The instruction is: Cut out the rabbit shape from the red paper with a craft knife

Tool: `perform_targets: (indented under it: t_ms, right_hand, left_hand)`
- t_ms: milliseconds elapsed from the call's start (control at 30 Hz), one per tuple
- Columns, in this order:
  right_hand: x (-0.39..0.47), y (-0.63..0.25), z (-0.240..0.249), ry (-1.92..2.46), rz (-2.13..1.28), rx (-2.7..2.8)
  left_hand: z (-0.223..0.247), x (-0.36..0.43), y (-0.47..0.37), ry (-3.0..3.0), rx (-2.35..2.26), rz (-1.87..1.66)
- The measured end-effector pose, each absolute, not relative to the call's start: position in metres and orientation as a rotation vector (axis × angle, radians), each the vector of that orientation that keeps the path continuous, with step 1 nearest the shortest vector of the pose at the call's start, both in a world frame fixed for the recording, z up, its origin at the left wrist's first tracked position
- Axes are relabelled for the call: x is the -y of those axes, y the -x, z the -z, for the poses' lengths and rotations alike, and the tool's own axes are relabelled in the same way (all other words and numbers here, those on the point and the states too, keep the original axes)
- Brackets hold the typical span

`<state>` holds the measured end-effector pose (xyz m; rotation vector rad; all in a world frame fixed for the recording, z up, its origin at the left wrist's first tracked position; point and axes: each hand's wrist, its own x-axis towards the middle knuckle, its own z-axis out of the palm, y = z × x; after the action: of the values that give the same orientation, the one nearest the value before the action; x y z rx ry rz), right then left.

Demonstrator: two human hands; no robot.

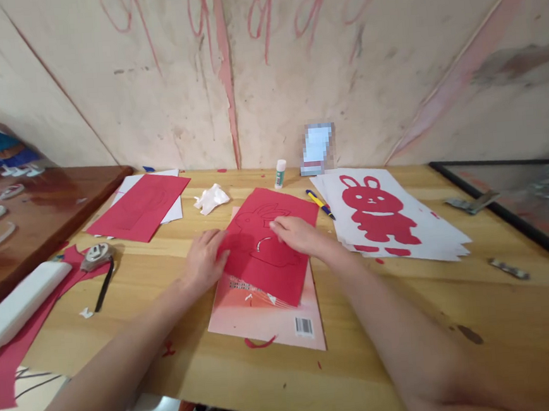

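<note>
A red sheet of paper (280,275) with a rabbit outline drawn on it lies askew over a pinkish booklet (265,330) with a barcode. My left hand (207,258) grips the sheet's left edge between thumb and fingers. Over the drawing, my right hand (296,234) has its fingertips pinched together against the paper. Whatever they hold, if anything, is too small to make out. Just below those fingertips, a short curved slit shows white in the red sheet.
Behind the sheet stand a glue stick (280,174) and a phone (317,146), its screen blurred. White sheets with a red paper rabbit (379,210), a pen (319,204), crumpled tissue (211,199), another red sheet (141,206), a tape measure (97,257) and a white device (25,304) lie around.
</note>
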<state>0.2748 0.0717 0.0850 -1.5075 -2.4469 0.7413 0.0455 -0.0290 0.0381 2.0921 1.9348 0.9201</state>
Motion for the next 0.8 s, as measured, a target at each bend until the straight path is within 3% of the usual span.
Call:
perform_targets:
  t_ms: [167, 800]
  right_hand:
    - [-0.054, -0.262, -0.079, 1.403, -0.798, 2.517]
    - [-0.038, -0.251, -0.053, 1.054, 0.029, 2.836]
  left_hand:
    - [-0.023, 0.033, -0.054, -2.698, -1.378, -0.747]
    - [-0.008, 0.050, -0.065, -2.820, -1.327, -0.679]
